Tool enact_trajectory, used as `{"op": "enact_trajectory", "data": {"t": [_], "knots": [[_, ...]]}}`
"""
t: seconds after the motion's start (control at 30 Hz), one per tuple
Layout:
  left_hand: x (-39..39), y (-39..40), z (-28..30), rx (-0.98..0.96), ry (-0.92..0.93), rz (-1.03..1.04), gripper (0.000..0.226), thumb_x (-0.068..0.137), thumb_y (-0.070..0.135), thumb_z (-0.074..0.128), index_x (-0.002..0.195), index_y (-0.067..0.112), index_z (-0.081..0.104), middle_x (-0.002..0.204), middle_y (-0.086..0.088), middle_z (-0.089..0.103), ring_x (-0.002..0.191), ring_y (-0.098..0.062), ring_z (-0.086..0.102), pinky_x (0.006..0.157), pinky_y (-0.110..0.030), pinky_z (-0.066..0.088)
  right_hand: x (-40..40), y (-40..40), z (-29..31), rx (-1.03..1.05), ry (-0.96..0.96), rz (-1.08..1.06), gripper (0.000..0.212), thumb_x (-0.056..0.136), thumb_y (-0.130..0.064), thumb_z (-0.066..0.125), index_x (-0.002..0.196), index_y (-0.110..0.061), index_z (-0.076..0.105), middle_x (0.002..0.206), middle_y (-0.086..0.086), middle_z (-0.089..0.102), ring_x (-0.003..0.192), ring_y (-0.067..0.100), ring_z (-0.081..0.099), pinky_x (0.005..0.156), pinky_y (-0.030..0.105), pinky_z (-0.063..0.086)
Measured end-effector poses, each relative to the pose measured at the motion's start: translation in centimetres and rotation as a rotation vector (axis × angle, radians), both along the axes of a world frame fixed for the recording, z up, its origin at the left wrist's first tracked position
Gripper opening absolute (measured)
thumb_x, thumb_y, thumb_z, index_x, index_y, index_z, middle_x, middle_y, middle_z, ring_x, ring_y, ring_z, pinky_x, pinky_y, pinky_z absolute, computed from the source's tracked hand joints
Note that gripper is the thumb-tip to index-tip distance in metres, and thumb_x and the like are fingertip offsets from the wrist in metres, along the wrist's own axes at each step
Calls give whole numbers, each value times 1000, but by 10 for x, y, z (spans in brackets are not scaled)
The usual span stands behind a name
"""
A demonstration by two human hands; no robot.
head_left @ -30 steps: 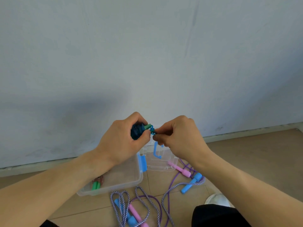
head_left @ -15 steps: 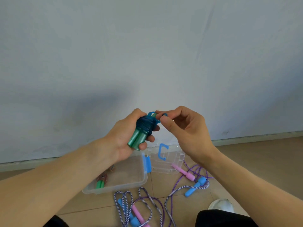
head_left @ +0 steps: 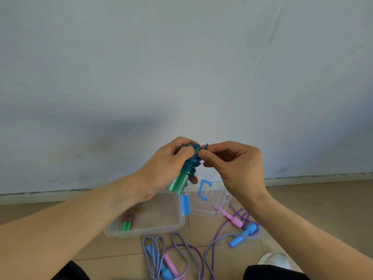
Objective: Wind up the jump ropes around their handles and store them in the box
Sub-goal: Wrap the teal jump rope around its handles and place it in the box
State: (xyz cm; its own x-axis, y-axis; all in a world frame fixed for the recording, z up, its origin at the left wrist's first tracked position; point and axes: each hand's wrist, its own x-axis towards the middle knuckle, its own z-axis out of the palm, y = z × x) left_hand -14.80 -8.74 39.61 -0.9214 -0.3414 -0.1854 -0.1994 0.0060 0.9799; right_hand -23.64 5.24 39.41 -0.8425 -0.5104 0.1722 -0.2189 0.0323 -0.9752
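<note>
The wall [head_left: 181,67] took up most of the view, with the tan floor [head_left: 312,209] below it, so basically everything was happening low down in the middle.

Biggest task item down there was the clear box [head_left: 171,226], open, with its lid [head_left: 207,201] lying just to the right of it, blue clips and all. One wound rope with green handles [head_left: 126,225] was already sitting in the box's left end. Plenty of room left, and nothing blocked the drop from above.

In front of the box were the loose striped ropes [head_left: 181,245], a tangle with pink and blue handles, and another one [head_left: 242,231] off to the right beside the lid. Those looked floppy and light, probably easy to snag on each other, so picking up by a handle rather than the cord seemed the safer bet.

The blue rope bundle [head_left: 190,168] was held up in the air above the box. The left hand [head_left: 165,168] was curled around it, gripping the green handles where the coils sat. The cord looked thin, plasticky and kind of springy, so it would likely unwind if let go. The right hand [head_left: 234,164] was pinching the cord end [head_left: 204,146] at the top of the bundle between thumb and fingertips, seemingly tucking it in. Whole thing looked light. Best hold seemed to be right over the coils, squeezing them against the handles.
</note>
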Motion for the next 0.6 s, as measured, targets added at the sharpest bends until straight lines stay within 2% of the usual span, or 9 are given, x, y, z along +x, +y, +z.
{"op": "enact_trajectory", "data": {"t": [0.1,0.23,0.5,0.6], "knots": [[2,-2,-2,113,-33,-1,16,101,15,45,109,11,58,99,-18,68,72,-37,69,68,-46,57,1,-1,-2,47,0,35,11,75,-5,81,85,-5,77,75,2,76,68,15,74,67,22,58],[-1,3,-3,199,-31,71,17,102,20,44,107,7,53,80,-9,68,68,-32,66,63,-41,52,0,-2,-2,61,13,35,10,76,-7,82,85,-6,77,77,1,77,72,15,74,71,26,59],[-5,5,-5,238,-64,51,24,102,19,39,109,0,52,85,-14,64,71,-27,62,61,-38,54,-3,1,5,181,123,90,8,76,-14,82,77,-19,76,72,-4,73,69,12,69,68,25,58],[-6,5,-7,233,-77,22,23,104,19,38,106,4,55,87,-14,63,72,-27,63,61,-37,54,-2,3,5,193,174,115,5,79,-13,80,80,-17,77,75,-4,72,71,7,67,64,16,52]]}}
